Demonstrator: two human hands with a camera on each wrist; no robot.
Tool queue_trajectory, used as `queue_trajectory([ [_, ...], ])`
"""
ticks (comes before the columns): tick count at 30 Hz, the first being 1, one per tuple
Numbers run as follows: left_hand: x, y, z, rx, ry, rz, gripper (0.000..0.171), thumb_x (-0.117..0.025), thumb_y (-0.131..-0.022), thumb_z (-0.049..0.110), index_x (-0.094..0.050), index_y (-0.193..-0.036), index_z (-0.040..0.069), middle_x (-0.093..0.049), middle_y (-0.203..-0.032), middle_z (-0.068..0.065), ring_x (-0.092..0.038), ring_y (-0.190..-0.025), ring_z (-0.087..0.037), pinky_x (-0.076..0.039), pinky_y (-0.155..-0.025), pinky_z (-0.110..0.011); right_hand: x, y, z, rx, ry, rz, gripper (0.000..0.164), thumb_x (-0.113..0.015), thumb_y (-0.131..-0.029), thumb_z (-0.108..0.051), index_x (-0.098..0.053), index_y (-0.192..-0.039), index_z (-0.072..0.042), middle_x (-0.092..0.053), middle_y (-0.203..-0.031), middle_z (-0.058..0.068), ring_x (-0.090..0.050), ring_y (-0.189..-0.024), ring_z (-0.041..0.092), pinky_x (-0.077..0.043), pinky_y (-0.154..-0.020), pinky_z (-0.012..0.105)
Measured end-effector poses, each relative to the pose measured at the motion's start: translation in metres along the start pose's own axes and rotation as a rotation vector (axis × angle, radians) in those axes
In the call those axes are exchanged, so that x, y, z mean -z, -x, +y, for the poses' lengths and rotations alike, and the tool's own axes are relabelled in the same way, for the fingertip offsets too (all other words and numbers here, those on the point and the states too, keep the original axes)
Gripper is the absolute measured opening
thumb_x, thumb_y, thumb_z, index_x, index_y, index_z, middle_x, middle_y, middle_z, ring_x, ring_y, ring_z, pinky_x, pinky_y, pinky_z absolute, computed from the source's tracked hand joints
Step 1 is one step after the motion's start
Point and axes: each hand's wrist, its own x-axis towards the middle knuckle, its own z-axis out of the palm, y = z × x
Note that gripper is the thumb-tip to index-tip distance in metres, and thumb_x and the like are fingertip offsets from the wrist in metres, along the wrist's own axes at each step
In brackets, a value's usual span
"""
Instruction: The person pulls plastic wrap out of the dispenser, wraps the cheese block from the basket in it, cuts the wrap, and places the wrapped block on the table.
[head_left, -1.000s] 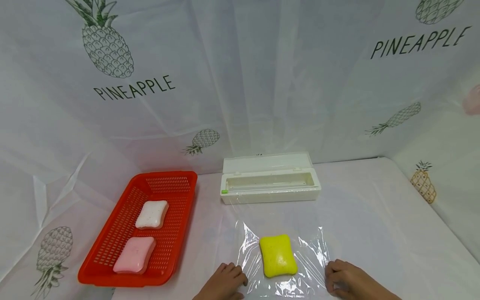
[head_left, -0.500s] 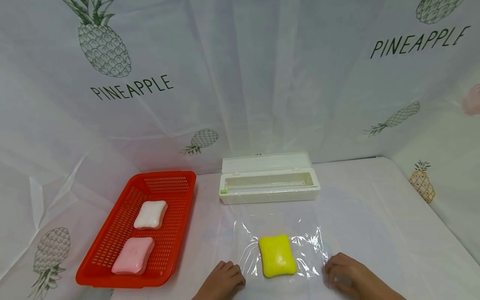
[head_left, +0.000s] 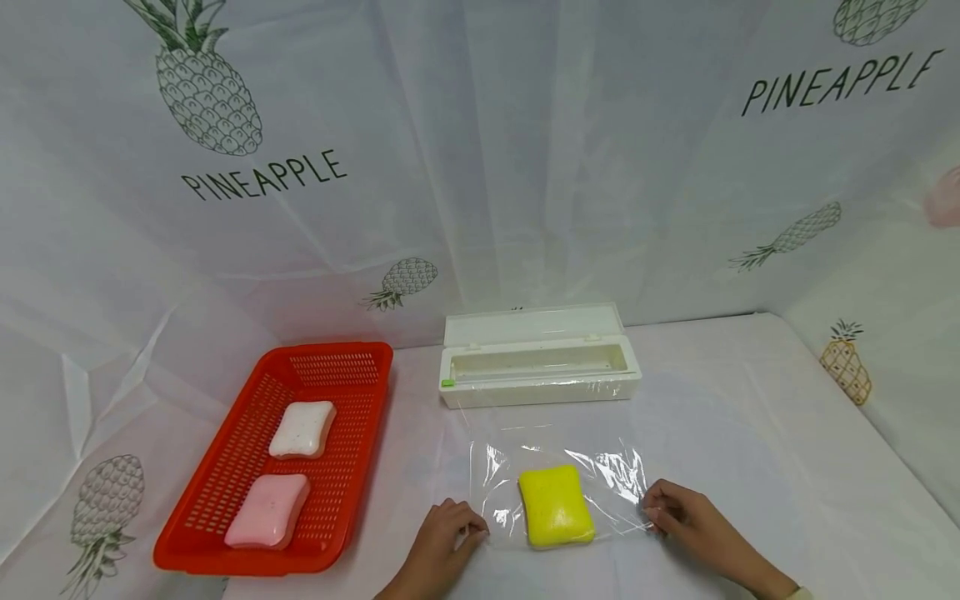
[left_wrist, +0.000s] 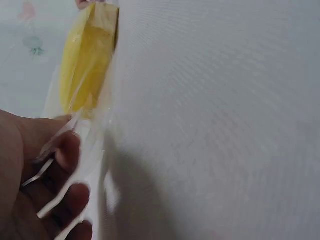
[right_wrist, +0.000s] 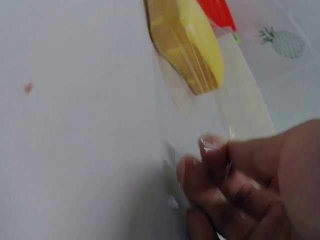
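A yellow pillow-shaped block, which looks like a sponge or a bar of soap, sits on the table under the front part of a clear sheet of cling film. My left hand pinches the film's near left edge between thumb and index finger, as the left wrist view shows. On the opposite side, my right hand pinches the near right edge. Film stretches over the block's top, and in the right wrist view it creases along the block's side. Both hands stay apart from the block.
Behind the film stands a white cling film box, lid up, with a green slider. To the left is a red basket holding a white block and a pink block. A pineapple-print cloth rises behind.
Both hands have taken the film's near edge and lifted it over the yellow block. The right hand has moved slightly forward; the left hand has turned with its thumb raised.
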Motion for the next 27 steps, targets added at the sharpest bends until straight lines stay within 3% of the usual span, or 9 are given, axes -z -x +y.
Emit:
queue_trajectory([
  [3, -0.002, -0.003, 0.001, 0.162, 0.065, -0.086, 0.011, -0.079, -0.094, 0.016, -0.075, -0.092, 0.027, -0.057, -0.080, 0.023, -0.043, -0.082, 0.000, -0.037, -0.074, -0.023, -0.008, -0.004, -0.004, -0.126, 0.105, 0.030, 0.020, -0.069, -0.093, 0.010, -0.063, -0.095, -0.008, -0.060, -0.074, -0.008, -0.052, -0.064, 0.000, -0.045, -0.058, 0.022],
  [6, -0.004, -0.006, 0.003, 0.243, 0.065, -0.131, 0.011, -0.080, -0.093, 0.016, -0.076, -0.089, 0.026, -0.056, -0.078, 0.022, -0.042, -0.081, -0.003, -0.037, -0.073, -0.026, -0.015, -0.007, -0.011, -0.295, 0.252, 0.046, 0.020, -0.075, -0.089, 0.003, -0.063, -0.092, -0.013, -0.056, -0.074, -0.015, -0.044, -0.065, -0.004, -0.040, -0.058, 0.021],
  [11, -0.005, -0.008, 0.006, 0.277, 0.021, -0.094, 0.019, -0.079, -0.087, 0.009, -0.075, -0.090, 0.027, -0.053, -0.079, 0.020, -0.041, -0.080, -0.004, -0.035, -0.070, -0.026, -0.017, -0.013, -0.023, -0.504, 0.320, 0.061, 0.017, -0.072, -0.090, 0.002, -0.067, -0.090, -0.014, -0.061, -0.077, -0.010, -0.047, -0.065, 0.001, -0.044, -0.061, 0.023],
  [15, -0.004, -0.007, 0.007, 0.259, -0.035, -0.017, 0.026, -0.078, -0.082, 0.002, -0.074, -0.094, 0.025, -0.053, -0.083, 0.018, -0.042, -0.083, -0.005, -0.036, -0.074, -0.029, -0.014, -0.013, -0.032, -0.559, 0.375, 0.094, 0.014, -0.068, -0.094, 0.001, -0.069, -0.098, -0.013, -0.066, -0.089, -0.006, -0.055, -0.074, 0.006, -0.048, -0.066, 0.025],
  [18, -0.005, -0.008, 0.011, 0.221, -0.088, 0.005, 0.027, -0.080, -0.083, 0.005, -0.073, -0.101, 0.024, -0.053, -0.091, 0.017, -0.044, -0.088, -0.005, -0.038, -0.077, -0.031, -0.016, -0.012, -0.044, -0.476, 0.465, 0.136, 0.018, -0.074, -0.092, -0.002, -0.070, -0.103, -0.015, -0.065, -0.103, -0.005, -0.060, -0.086, 0.010, -0.053, -0.069, 0.029],
  [20, -0.006, -0.011, 0.019, 0.178, -0.125, -0.008, 0.027, -0.082, -0.085, 0.012, -0.071, -0.107, 0.024, -0.054, -0.099, 0.016, -0.046, -0.093, -0.006, -0.040, -0.080, -0.031, -0.021, -0.013, -0.052, -0.343, 0.534, 0.163, 0.028, -0.083, -0.086, -0.003, -0.070, -0.104, -0.019, -0.062, -0.110, -0.009, -0.061, -0.093, 0.010, -0.058, -0.074, 0.030],
  [24, -0.011, -0.018, 0.044, -0.001, -0.249, -0.049, 0.035, -0.085, -0.089, 0.030, -0.068, -0.119, 0.024, -0.056, -0.115, 0.011, -0.050, -0.104, -0.010, -0.047, -0.088, -0.031, -0.038, -0.019, -0.063, -0.007, 0.612, 0.138, 0.048, -0.096, -0.071, -0.009, -0.068, -0.108, -0.024, -0.061, -0.119, -0.010, -0.061, -0.102, 0.010, -0.058, -0.091, 0.026],
  [27, -0.018, -0.025, 0.061, -0.123, -0.377, -0.092, 0.044, -0.084, -0.090, 0.043, -0.066, -0.126, 0.026, -0.057, -0.124, 0.008, -0.052, -0.111, -0.013, -0.050, -0.099, -0.033, -0.052, -0.023, -0.061, 0.129, 0.625, 0.083, 0.056, -0.098, -0.068, -0.015, -0.067, -0.114, -0.026, -0.063, -0.128, -0.005, -0.062, -0.108, 0.014, -0.059, -0.095, 0.030],
])
